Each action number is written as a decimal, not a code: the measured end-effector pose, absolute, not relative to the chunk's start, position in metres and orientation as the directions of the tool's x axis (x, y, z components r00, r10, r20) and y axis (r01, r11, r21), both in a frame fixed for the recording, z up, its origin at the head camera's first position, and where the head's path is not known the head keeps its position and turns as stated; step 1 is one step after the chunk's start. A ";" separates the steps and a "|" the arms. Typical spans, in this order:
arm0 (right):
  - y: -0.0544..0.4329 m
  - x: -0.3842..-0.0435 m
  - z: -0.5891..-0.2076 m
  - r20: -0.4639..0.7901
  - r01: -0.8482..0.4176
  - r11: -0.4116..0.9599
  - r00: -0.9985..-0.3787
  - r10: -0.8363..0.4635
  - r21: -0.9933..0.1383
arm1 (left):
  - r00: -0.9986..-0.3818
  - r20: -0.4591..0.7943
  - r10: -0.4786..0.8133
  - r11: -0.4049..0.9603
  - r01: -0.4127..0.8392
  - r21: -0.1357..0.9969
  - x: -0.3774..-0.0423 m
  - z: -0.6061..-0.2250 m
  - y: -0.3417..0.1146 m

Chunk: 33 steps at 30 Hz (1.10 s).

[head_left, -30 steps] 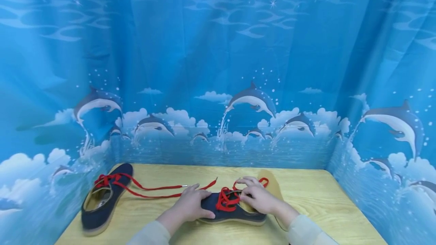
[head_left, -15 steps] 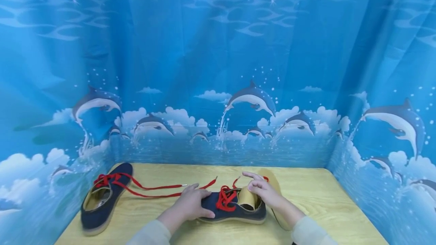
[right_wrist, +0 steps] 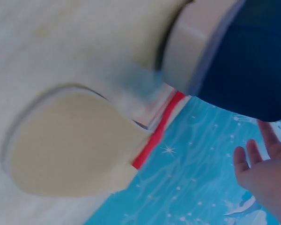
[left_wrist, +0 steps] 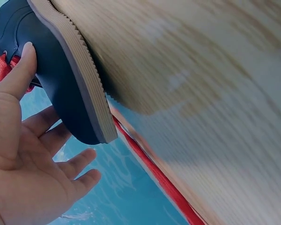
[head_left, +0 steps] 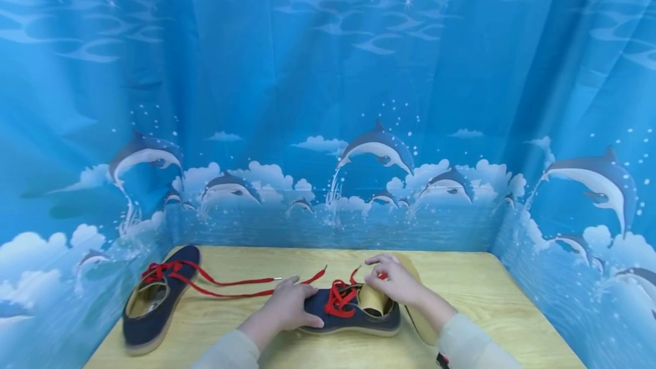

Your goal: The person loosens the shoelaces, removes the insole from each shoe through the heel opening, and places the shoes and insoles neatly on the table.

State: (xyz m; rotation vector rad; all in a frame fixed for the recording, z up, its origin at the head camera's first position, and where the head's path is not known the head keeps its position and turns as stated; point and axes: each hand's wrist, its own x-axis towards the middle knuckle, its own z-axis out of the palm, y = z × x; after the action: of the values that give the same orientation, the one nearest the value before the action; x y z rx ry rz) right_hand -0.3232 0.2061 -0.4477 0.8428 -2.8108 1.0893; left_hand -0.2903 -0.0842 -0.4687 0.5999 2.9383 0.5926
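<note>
A navy lace-up shoe with a pale sole and red laces lies sideways in front of me, toe to the left. My left hand grips its toe, thumb on the near side and fingers beyond. From the shoe's opening a tan insole bends up in a curve. My right hand pinches the raised end of this insole; its lower part is hidden inside the shoe. In the right wrist view, the heel of the shoe shows beside the right hand.
Another tan insole lies flat at the right, partly behind my right forearm. At the left stands the matching navy shoe, its long red laces trailing toward my left hand. A blue dolphin-print curtain surrounds the wooden table.
My right hand has drawn back from the laces and moved right at the shoe opening. The tan insole now shows bent up in the opening. My left hand stays on the toe.
</note>
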 end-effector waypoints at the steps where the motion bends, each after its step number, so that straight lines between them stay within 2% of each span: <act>1: 0.206 -0.324 -0.445 0.179 -0.485 0.621 -0.854 -0.489 -0.616 | -0.919 -0.002 0.394 0.847 0.362 0.388 -0.290 -0.469 -0.084; 11: 0.206 -0.327 -0.426 0.066 -0.502 0.625 -0.808 -0.585 -0.598 | -0.923 -0.008 0.386 0.852 0.353 0.385 -0.291 -0.471 -0.082; 18: 0.220 -0.326 -0.416 0.047 -0.438 0.530 -0.801 -0.597 -0.726 | -0.927 -0.026 0.374 0.859 0.336 0.387 -0.293 -0.472 -0.079; 21: 0.227 -0.326 -0.408 0.054 -0.422 0.517 -0.810 -0.584 -0.745 | -0.926 -0.028 0.375 0.861 0.337 0.382 -0.293 -0.471 -0.079; 27: 0.242 -0.331 -0.393 0.023 -0.433 0.556 -0.803 -0.595 -0.710 | -0.924 -0.033 0.382 0.864 0.344 0.368 -0.292 -0.468 -0.078; 33: 0.253 -0.339 -0.375 -0.089 -0.435 0.650 -0.786 -0.612 -0.623 | -0.923 -0.024 0.383 0.865 0.350 0.359 -0.292 -0.470 -0.080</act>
State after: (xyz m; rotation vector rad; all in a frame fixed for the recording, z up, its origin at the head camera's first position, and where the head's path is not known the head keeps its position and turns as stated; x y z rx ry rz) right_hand -0.3390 0.2532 -0.3749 1.0161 -3.1147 1.0415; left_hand -0.2918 -0.0804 -0.4697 0.5796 2.9429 0.5387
